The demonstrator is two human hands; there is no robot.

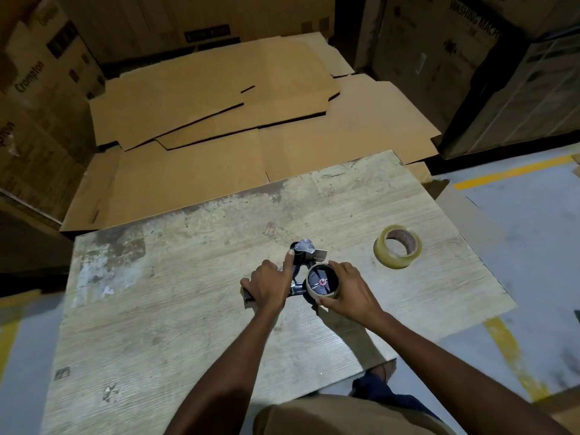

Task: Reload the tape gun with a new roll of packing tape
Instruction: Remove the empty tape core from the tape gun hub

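Observation:
A dark metal tape gun (303, 255) lies on its side in the middle of a worn wooden table (175, 324). My left hand (270, 285) grips its handle, with the forefinger stretched along the frame toward the metal head. An empty brown cardboard core (323, 282) sits on the gun's spindle, and my right hand (350, 288) is closed around it from the right. A new roll of clear packing tape (397, 246) lies flat on the table, apart from both hands, to the right.
Flattened cardboard sheets (219, 114) lie stacked beyond the table's far edge. Tall cartons (40, 89) stand at the left and back, and wrapped boxes (518, 83) at the right. Grey floor with yellow lines (508, 346) runs along the right side.

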